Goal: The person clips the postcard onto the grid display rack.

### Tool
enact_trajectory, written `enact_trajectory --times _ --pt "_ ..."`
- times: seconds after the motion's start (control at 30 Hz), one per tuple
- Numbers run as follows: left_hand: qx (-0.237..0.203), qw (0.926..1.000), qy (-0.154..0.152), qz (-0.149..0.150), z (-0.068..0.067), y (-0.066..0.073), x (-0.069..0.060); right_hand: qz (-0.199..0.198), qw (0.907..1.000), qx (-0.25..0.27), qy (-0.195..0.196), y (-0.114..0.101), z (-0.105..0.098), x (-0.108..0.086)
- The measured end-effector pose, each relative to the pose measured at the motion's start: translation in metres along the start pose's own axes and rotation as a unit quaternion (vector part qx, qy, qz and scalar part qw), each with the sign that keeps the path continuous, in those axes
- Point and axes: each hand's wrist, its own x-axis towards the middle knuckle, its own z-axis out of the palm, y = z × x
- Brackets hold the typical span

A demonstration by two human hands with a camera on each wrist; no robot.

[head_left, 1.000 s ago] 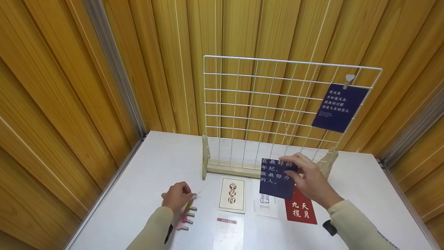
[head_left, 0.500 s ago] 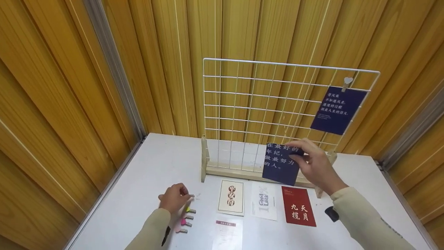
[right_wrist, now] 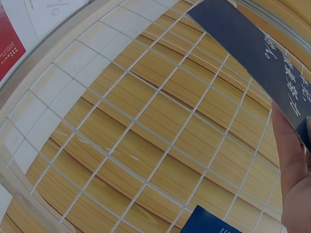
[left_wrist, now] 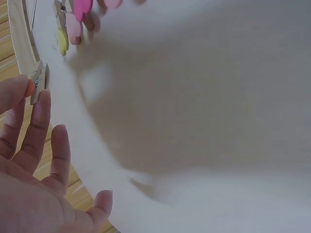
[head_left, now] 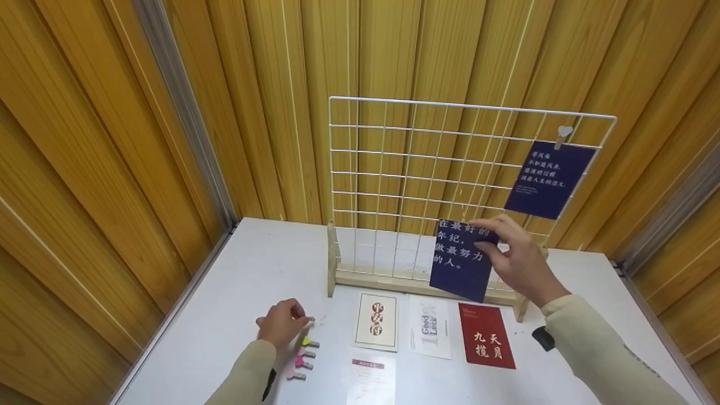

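My right hand [head_left: 523, 264] pinches a dark blue card [head_left: 458, 275] with white lettering near its upper right corner, holding it upright before the lower part of a white wire grid rack [head_left: 472, 107]. Seen from the right wrist, the card [right_wrist: 248, 53] stands apart from the wires. Between the thumb and fingertips of my left hand [head_left: 281, 323] is a small wooden clothespin [left_wrist: 40, 83] with an orange decoration, low over the table at left. Its other fingers are spread in the left wrist view. Another blue card [head_left: 548, 185] hangs at the grid's upper right, under a white heart clothespin [head_left: 564, 135].
Near the left hand lie several clothespins [head_left: 304, 365] with yellow and pink decorations. A cream card [head_left: 376, 322], a white "Good Luck" card [head_left: 429, 328], a red card [head_left: 487, 336] and a pale card [head_left: 370, 382] lie before the rack's wooden base [head_left: 382, 279].
My right hand has raised the blue card and carried it slightly right, toward the grid, uncovering the red card. My left hand has drawn slightly left, away from the row of clothespins.
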Motion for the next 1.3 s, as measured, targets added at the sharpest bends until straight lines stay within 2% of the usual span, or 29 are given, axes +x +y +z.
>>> enact_trajectory --times 0.17,0.3,0.63,0.87,1.07,1.3 --pt "-0.005 0.9997 -0.003 -0.024 -0.001 0.002 0.0 -0.002 1.0 -0.003 0.005 0.002 -0.003 0.006" --pt "-0.005 0.9996 0.0 -0.029 -0.003 0.002 0.0 -0.004 1.0 -0.005 0.003 0.006 -0.006 0.014" --pt "0.005 0.9997 0.004 -0.025 -0.01 0.0 -0.002 -0.018 0.9993 -0.014 0.029 0.012 -0.012 0.035" --pt "0.015 0.9998 0.012 0.001 -0.013 0.0 -0.003 -0.026 0.9982 -0.026 0.048 0.02 -0.019 0.049" --pt "0.015 0.9994 0.021 -0.021 -0.019 0.001 -0.001 -0.017 0.9974 -0.037 0.059 0.025 -0.022 0.065" --pt "0.008 0.9996 0.018 -0.021 -0.019 -0.002 -0.001 -0.014 0.9962 -0.044 0.074 0.029 -0.026 0.08"
